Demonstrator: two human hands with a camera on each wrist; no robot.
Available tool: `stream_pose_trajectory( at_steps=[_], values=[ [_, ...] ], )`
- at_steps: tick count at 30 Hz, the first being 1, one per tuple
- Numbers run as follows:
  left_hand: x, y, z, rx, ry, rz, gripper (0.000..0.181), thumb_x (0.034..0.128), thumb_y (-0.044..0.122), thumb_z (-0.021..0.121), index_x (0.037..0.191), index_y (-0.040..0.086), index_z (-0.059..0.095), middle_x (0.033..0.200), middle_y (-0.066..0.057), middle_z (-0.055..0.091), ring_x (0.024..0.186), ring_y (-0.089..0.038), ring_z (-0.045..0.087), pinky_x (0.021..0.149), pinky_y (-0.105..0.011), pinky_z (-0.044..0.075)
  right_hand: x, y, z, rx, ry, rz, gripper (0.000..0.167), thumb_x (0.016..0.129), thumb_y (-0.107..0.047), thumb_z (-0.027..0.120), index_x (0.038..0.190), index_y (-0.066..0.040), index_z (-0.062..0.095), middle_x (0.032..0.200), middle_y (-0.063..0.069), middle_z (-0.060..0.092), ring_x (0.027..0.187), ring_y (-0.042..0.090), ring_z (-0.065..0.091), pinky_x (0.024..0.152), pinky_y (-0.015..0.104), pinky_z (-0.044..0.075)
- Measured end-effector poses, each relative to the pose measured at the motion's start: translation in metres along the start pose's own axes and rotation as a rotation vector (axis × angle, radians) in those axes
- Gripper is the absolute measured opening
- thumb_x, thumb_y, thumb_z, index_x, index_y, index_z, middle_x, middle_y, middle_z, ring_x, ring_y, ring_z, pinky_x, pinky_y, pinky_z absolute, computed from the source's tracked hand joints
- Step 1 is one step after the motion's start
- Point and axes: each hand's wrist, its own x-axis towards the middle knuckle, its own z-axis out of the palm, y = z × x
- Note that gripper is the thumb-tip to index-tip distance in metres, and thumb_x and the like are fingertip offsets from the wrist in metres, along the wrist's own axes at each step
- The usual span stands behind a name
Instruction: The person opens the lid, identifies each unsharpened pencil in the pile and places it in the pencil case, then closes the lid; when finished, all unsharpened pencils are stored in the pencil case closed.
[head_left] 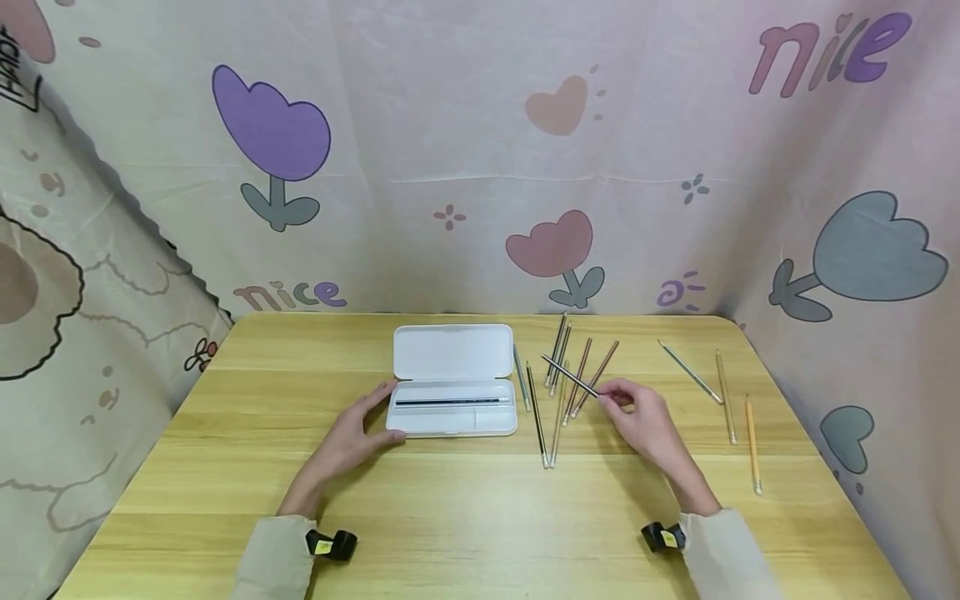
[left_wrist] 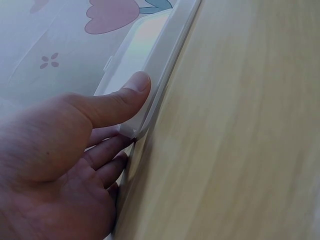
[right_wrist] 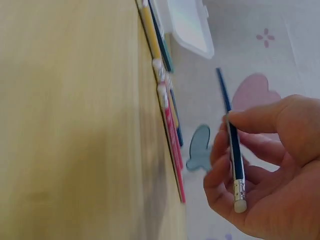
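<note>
Right hand (head_left: 643, 417) pinches pencil (head_left: 566, 372) right of white box (head_left: 453, 352).
Left hand (head_left: 354, 435) grips box's left end; another pencil (head_left: 450, 402) inside box, loose pencils (head_left: 753, 446) on table (head_left: 480, 517) to its right.

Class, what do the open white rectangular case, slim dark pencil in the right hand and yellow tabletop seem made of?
White case: probably plastic; its smooth lid has a soft sheen.
Dark pencil: likely painted wood, from its even dark coat; shiny band, probably metal.
Yellow tabletop: smooth wood or laminate, from its streaky grain.
</note>
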Motion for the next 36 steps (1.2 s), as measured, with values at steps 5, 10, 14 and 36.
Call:
stream_pose_trajectory(
  at_steps=[5, 10, 14, 36],
  values=[
    [0.0, 0.0, 0.0, 0.006, 0.0, -0.003, 0.088, 0.087, 0.029, 0.084, 0.158, 0.006, 0.038, 0.162, -0.026, 0.029, 0.148, -0.051, 0.025, 0.119, -0.068, 0.019, 0.015, -0.015, 0.019, 0.059, 0.008, -0.049, 0.01, 0.094, -0.003, 0.073, 0.103, -0.003, 0.076, 0.093, 0.007, 0.073, 0.087, 0.022, 0.065, 0.068, 0.022, 0.053],
    [0.0, 0.0, 0.0, 0.009, -0.001, -0.004, 0.088, 0.087, 0.03, 0.084, 0.158, 0.005, 0.038, 0.162, -0.026, 0.029, 0.148, -0.051, 0.024, 0.118, -0.069, 0.019, 0.028, -0.031, 0.037, 0.097, -0.012, -0.101, 0.005, 0.092, -0.004, 0.075, 0.096, -0.005, 0.077, 0.087, 0.003, 0.073, 0.081, 0.019, 0.063, 0.066, 0.024, 0.053],
    [0.0, 0.001, -0.001, 0.004, 0.0, -0.006, 0.088, 0.087, 0.029, 0.084, 0.158, 0.005, 0.037, 0.163, -0.026, 0.029, 0.148, -0.052, 0.024, 0.118, -0.069, 0.018, 0.037, -0.042, 0.053, 0.113, -0.054, -0.147, 0.006, 0.093, -0.003, 0.074, 0.097, -0.005, 0.077, 0.088, 0.001, 0.074, 0.081, 0.017, 0.062, 0.065, 0.024, 0.051],
    [0.001, -0.001, -0.001, 0.003, -0.001, 0.007, 0.088, 0.0875, 0.028, 0.083, 0.158, 0.005, 0.037, 0.163, -0.027, 0.028, 0.149, -0.05, 0.024, 0.12, -0.067, 0.018, 0.064, -0.082, 0.132, 0.198, -0.194, -0.144, 0.017, 0.093, 0.006, 0.069, 0.098, -0.007, 0.08, 0.098, 0.004, 0.077, 0.085, 0.016, 0.068, 0.072, 0.028, 0.059]
  ],
)
